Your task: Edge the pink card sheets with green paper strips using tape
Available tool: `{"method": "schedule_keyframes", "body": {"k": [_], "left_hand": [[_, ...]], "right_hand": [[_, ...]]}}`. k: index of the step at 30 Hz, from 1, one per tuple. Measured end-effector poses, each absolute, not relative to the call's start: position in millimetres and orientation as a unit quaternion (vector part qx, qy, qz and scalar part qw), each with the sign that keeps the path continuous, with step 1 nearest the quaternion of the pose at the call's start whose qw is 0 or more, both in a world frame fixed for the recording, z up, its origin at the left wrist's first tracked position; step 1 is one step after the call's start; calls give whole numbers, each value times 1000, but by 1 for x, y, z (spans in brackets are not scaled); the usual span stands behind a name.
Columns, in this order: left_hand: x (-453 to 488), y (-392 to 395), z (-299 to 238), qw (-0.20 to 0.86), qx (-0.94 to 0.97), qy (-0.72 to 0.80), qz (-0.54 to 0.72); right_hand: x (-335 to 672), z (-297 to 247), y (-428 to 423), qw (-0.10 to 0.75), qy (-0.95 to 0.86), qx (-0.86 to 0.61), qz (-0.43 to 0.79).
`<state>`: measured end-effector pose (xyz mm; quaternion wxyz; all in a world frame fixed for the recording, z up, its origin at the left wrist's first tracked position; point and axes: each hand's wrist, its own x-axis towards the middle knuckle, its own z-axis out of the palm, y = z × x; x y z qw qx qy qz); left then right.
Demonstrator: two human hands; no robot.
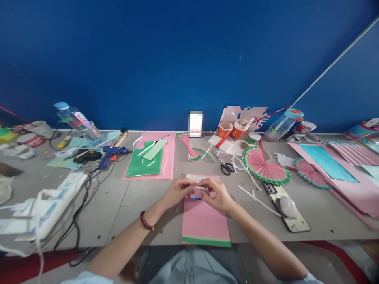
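Note:
A pink paper sheet with green and white bands at both ends (204,223) lies on the grey table straight in front of me. Above its upper half, my left hand (177,190) and my right hand (217,194) meet with fingers pinched together. Between them they hold a small roll of tape with a white strip (200,189) pulled off it; a blue part of it shows just below. A bead bracelet sits on my left wrist.
Black scissors (227,168), a watermelon paper fan (265,165), a phone (286,207) and white paper strips lie to the right. Green and pink sheets (148,161), a blue glue gun (112,152) and a power strip (56,201) with cables lie left. Cups and bottles line the back.

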<state>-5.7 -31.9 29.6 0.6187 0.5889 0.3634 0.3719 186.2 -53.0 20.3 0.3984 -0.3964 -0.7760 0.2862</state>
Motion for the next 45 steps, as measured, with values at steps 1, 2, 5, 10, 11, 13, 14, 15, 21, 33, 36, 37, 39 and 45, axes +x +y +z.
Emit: {"method": "schedule_keyframes", "body": {"k": [1, 2, 5, 10, 11, 13, 14, 15, 21, 33, 36, 37, 39, 45], "left_hand": [[-5, -32, 29, 622, 584, 363, 374], [-5, -31, 29, 625, 578, 364, 377], [-4, -31, 29, 633, 566, 367, 380], [-5, -31, 31, 635, 559, 377, 377], [-5, -31, 31, 634, 560, 379, 376], [-5, -31, 31, 630, 563, 382, 374], [-5, -31, 31, 629, 564, 384, 373], [-5, -31, 31, 626, 566, 385, 373], [-5, -35, 39, 512, 652, 369, 420], [1, -40, 37, 412, 694, 365, 464], [0, -39, 38, 424, 678, 373, 470], [-1, -39, 39, 424, 674, 377, 472], [-3, -38, 41, 415, 669, 387, 479], [-8, -36, 43, 386, 656, 410, 502]], "right_hand": [[186, 20, -53, 395, -778, -394, 289], [186, 19, -53, 395, -779, -393, 289], [186, 17, -52, 403, -780, -398, 267], [184, 18, -51, 418, -794, -395, 197], [184, 19, -51, 421, -795, -394, 188], [184, 21, -50, 424, -793, -399, 180], [184, 21, -50, 426, -789, -404, 181], [185, 21, -50, 431, -782, -410, 186], [184, 18, -51, 453, -746, -425, 240], [178, 22, -52, 406, -804, -365, 236], [177, 19, -54, 396, -784, -401, 261], [177, 19, -54, 396, -769, -413, 284], [177, 22, -55, 394, -741, -433, 330], [182, 39, -52, 368, -704, -461, 395]]}}
